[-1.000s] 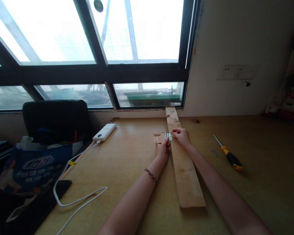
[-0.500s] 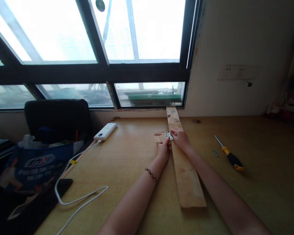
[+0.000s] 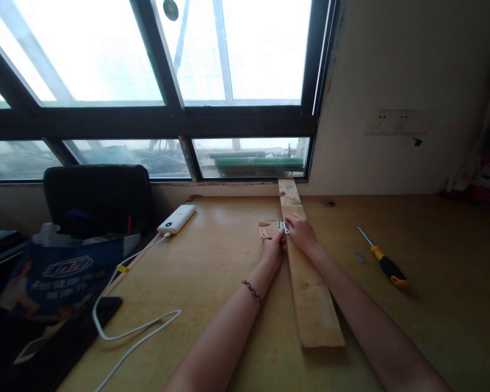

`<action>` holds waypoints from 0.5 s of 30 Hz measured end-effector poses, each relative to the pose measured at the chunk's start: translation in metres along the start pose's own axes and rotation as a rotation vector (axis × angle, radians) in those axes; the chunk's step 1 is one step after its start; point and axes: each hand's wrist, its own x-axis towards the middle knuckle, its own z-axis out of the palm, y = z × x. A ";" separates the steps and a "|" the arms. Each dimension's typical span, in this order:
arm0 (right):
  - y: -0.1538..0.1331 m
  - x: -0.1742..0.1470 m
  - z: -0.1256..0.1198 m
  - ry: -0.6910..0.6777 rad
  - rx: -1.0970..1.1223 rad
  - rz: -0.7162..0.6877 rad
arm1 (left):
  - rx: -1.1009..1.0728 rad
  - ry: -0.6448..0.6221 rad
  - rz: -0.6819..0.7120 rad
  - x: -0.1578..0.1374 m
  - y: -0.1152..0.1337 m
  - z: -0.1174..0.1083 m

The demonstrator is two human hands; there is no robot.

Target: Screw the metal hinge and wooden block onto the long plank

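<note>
Pinching small metal hinge w/ right hand on long plank at desk centre; left hand pressing small wood block beside it, fingers closed; screwdriver well right

A long plank lies on the tabletop, running from the near edge back to the window sill. A small wood piece sits just left of it, joined by a hinge. The left hand and right hand meet at the hinge. A screwdriver lies well right, a power bank far left
</note>
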 end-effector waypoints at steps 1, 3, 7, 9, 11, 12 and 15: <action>0.000 0.000 0.000 -0.001 0.000 0.004 | 0.004 -0.024 -0.001 0.000 0.000 0.000; -0.001 -0.001 -0.001 -0.008 0.002 0.012 | 0.025 -0.061 -0.003 0.000 -0.001 -0.001; 0.000 -0.001 -0.002 -0.030 -0.011 0.008 | 0.052 -0.067 0.015 0.001 -0.003 -0.002; 0.002 -0.001 -0.002 -0.039 -0.012 0.002 | 0.044 -0.071 0.026 0.001 -0.003 -0.002; 0.003 0.000 0.000 -0.039 -0.007 0.010 | 0.039 -0.072 0.025 0.001 -0.003 -0.003; 0.003 0.000 0.001 -0.035 -0.005 0.019 | 0.040 -0.071 0.020 0.002 -0.003 -0.003; 0.005 0.001 0.003 -0.014 0.008 0.039 | 0.044 -0.081 0.012 0.002 -0.003 -0.003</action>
